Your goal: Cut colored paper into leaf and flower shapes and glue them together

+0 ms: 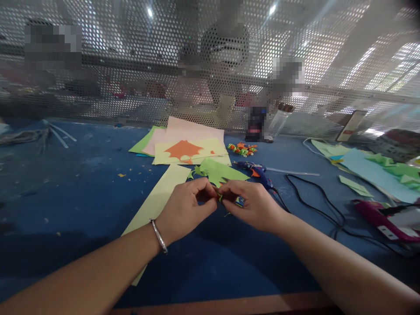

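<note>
My left hand (192, 203) and my right hand (251, 203) meet fingertip to fingertip above the blue table. Both pinch a small paper piece (219, 195), with yellow-green showing between the fingers; its shape is mostly hidden. Just beyond the fingers lies a cut green paper sheet (216, 169). A dark blue glue gun (260, 171) rests on its side past my right hand, with a clear glue stick (293, 171) behind it. Left of my left hand, a long pale yellow paper strip (154, 201) runs partly under my wrist.
Stacked paper sheets (197, 129) with an orange cutout (183, 150) lie at the back. Beside them is a pile of small green and orange paper pieces (242, 149). A black cord (315, 212) leads right to a magenta power strip (377, 218). A perforated metal screen (131, 83) rises behind the table.
</note>
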`<action>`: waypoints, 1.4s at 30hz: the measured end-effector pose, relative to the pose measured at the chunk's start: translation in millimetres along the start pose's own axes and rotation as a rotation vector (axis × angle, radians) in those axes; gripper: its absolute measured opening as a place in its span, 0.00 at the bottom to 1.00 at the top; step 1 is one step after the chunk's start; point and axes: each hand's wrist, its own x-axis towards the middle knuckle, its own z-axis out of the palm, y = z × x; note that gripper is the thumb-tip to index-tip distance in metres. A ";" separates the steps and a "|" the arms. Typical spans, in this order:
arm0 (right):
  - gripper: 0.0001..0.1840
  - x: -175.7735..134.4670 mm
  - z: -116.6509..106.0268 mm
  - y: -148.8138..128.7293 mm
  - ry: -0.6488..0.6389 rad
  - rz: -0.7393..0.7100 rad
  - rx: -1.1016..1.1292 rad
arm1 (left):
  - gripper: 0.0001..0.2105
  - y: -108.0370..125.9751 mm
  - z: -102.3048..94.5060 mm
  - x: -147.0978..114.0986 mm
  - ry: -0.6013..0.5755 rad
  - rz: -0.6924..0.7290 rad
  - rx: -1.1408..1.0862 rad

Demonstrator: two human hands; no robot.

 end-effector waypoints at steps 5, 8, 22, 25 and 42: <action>0.08 -0.2 -1.2 1.4 0.006 -0.010 -0.022 | 0.04 0.9 -1.1 1.3 -0.045 -0.010 -0.030; 0.08 -0.8 -1.0 1.7 -0.001 0.000 -0.009 | 0.04 0.0 -0.8 1.4 -0.049 -0.018 -0.037; 0.04 -3.1 -0.6 -1.5 0.047 -0.104 -0.065 | 0.06 5.4 -6.6 -0.8 -0.060 0.116 0.024; 0.05 -3.0 -1.0 -0.2 0.045 -0.103 -0.079 | 0.05 5.9 -8.1 0.2 -0.057 0.124 0.059; 0.07 -3.5 -1.3 0.5 0.020 -0.128 -0.175 | 0.04 8.9 -4.6 -6.8 -0.011 0.205 0.457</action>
